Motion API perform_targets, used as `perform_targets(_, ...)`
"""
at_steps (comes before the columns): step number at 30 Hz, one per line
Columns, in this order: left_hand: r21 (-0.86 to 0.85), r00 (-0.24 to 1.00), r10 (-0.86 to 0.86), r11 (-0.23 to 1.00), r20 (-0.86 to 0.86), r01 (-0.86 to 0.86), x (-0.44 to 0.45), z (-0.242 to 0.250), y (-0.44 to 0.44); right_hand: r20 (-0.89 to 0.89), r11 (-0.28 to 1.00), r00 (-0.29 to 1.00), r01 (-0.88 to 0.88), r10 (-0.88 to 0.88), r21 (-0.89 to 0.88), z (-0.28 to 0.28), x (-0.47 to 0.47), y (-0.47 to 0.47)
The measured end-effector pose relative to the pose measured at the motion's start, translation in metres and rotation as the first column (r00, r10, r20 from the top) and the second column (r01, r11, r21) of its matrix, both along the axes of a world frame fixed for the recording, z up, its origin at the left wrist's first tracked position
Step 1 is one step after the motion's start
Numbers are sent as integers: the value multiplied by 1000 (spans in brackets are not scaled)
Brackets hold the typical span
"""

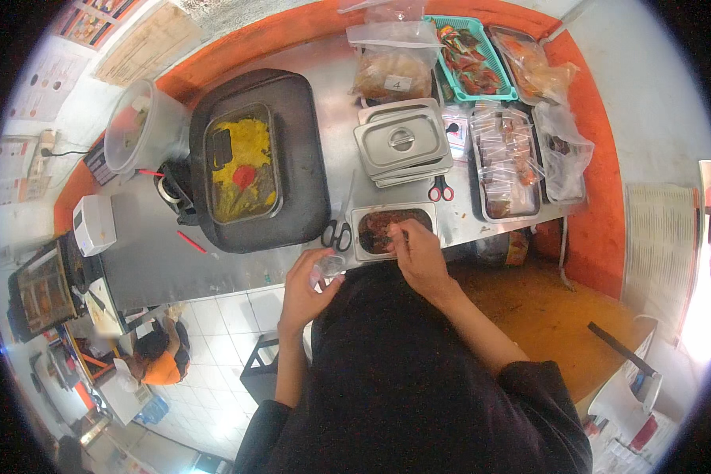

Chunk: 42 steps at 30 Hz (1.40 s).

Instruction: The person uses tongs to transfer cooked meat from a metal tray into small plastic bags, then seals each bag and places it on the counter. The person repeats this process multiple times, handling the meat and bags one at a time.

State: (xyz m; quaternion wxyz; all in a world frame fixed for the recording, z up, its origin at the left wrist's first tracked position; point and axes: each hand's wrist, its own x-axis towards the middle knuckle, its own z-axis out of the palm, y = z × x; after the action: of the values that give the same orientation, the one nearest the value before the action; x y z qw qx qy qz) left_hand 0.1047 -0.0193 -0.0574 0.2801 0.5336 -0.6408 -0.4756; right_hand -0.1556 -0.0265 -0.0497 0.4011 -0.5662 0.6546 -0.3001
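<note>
In the head view, my left hand (309,287) holds a small clear plastic cup or container (330,265) at the front edge of the steel table. My right hand (418,255) reaches over a rectangular steel pan (394,206) of dark reddish-brown food (377,224), with the thumb and fingers brought together above the food. Whether anything is pinched there is too small to tell. Black-handled scissors (336,235) lie between the pan and a large dark tray (308,172). Beyond the pan are stacked steel lids (400,140) and red-and-black-handled scissors (441,191).
On the dark tray stands a steel pan with yellow food (244,172). Bagged food (394,68), a turquoise basket (474,59) and a tray of small plastic packets (506,166) line the back right. A clear tub (136,127) stands left. Another person (163,358) is low at the left.
</note>
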Motion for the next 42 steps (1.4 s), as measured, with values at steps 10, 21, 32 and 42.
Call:
perform_targets(10, 115, 980, -172, 980, 100, 160, -6, -21, -6, -247, 997, 969, 6, -23, -71, -4, -42, 5)
perform_targets(21, 178, 978, -193, 968, 85, 176, -9, -17, -5, -305, 983, 951, -97, 46, -153, 0, -26, 45)
perform_targets(32, 52, 952, -259, 966, 162, 254, -14, -18, -1, -234, 920, 939, -307, 252, -243, -46, 8, 45)
perform_targets(42, 158, 957, -272, 954, 98, 255, -12, -12, 1, -245, 965, 965, -145, 90, -216, -10, -21, 60)
